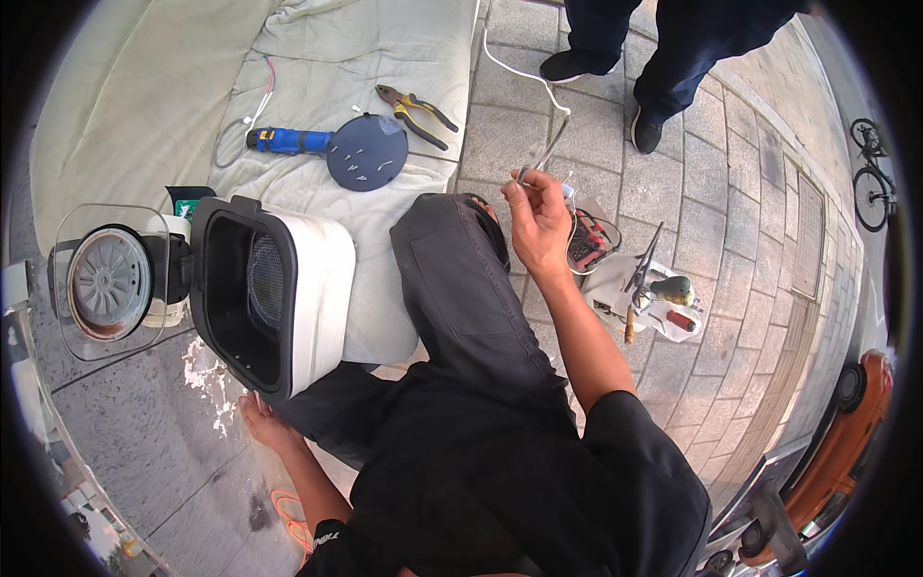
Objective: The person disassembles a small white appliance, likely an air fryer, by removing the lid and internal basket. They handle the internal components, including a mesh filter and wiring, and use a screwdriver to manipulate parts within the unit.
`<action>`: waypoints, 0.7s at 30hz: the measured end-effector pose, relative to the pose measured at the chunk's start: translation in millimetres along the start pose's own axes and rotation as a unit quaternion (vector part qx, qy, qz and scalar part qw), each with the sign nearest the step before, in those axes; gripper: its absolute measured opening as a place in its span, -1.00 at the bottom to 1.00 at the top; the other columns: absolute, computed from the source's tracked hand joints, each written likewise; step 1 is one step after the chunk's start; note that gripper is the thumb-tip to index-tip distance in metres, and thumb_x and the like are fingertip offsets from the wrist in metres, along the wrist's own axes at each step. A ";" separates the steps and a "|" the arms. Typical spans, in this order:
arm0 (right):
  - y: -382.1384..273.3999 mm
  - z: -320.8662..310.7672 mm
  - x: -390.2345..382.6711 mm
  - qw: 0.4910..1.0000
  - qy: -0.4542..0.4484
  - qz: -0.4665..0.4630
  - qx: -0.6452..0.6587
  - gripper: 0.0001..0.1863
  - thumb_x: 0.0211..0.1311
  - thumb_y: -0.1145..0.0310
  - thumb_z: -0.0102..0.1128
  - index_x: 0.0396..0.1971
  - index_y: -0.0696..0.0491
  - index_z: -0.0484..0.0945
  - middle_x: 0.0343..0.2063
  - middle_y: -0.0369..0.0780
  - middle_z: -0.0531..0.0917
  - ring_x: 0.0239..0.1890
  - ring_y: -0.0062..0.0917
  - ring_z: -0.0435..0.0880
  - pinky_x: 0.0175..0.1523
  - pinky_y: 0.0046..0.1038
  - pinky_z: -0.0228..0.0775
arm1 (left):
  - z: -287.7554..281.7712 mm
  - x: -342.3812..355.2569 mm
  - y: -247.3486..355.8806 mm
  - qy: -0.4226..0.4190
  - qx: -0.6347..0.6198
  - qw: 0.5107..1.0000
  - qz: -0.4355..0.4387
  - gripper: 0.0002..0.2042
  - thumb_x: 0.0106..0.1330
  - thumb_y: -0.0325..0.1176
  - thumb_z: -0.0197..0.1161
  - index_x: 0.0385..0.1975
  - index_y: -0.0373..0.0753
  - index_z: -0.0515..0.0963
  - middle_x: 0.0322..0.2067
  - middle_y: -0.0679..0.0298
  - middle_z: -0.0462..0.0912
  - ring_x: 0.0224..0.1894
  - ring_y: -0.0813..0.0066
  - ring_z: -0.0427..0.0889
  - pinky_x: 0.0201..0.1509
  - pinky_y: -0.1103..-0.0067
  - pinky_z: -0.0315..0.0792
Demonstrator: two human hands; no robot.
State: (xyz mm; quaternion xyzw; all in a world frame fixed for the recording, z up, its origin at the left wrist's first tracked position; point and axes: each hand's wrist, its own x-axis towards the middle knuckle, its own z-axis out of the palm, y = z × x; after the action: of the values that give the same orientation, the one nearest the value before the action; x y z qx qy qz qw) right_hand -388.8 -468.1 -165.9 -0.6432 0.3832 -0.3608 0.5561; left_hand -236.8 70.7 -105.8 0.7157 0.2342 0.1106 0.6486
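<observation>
My right hand (536, 219) is raised over the paving, its fingers pinched on a thin shiny metal tool (553, 144) that points away from me; its exact kind is unclear. A white appliance with a black inner cavity (322, 288), like an air fryer, lies tilted by my left thigh. A round mesh shows inside it. At its left hangs the opened lid with a round, rust-marked plate (108, 282). My left hand (269, 423) is at the appliance's near lower corner, fingers stretched toward the rim; whether they press on it is hard to see.
On the pale padded cover (327, 48) lie a blue-handled power tool (288, 140), a dark round dish with small metal bits (367, 154) and yellow-black pliers (418, 115). To the right are a red-black device (591, 240) and a bag with tools (663, 298). Another person's legs (663, 67) stand ahead.
</observation>
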 end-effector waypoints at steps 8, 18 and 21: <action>-35.8 -30.6 -36.6 0.990 0.031 -0.135 0.021 -0.73 0.38 0.44 0.38 0.00 0.14 0.57 -0.13 -0.13 0.71 -0.16 -0.44 0.80 -0.02 -0.41 0.62 | 11.4 -19.2 -5.4 -0.021 -0.071 0.997 -0.005 -0.51 0.53 -0.18 0.25 0.25 -0.44 0.42 0.13 0.06 0.60 0.10 0.23 0.63 0.21 0.37 0.57; -79.4 -49.3 -57.7 0.963 0.016 -0.262 -0.059 -0.71 0.23 0.56 0.43 -0.08 0.12 0.59 -0.17 -0.14 0.72 -0.28 -0.33 0.77 -0.24 -0.37 0.64 | 2.0 -8.5 -19.5 -0.068 -0.004 0.996 0.057 -0.56 0.54 -0.28 0.10 0.24 -0.50 0.48 0.09 0.05 0.63 0.07 0.27 0.66 0.18 0.45 0.57; -89.2 -52.7 -59.8 0.949 0.027 -0.300 -0.092 -0.71 0.18 0.57 0.44 -0.10 0.10 0.61 -0.19 -0.15 0.72 -0.31 -0.28 0.76 -0.26 -0.37 0.64 | 9.7 -17.7 -14.6 -0.063 0.009 0.996 0.065 -0.61 0.52 -0.30 0.11 0.18 -0.47 0.52 0.04 0.08 0.64 0.03 0.31 0.66 0.15 0.47 0.57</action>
State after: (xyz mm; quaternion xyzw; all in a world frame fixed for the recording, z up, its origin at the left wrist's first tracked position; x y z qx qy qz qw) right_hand -454.2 -429.9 -73.3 -0.7668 0.2191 -0.4914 0.3499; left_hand -250.4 54.4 -118.8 0.7406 0.1467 0.1046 0.6473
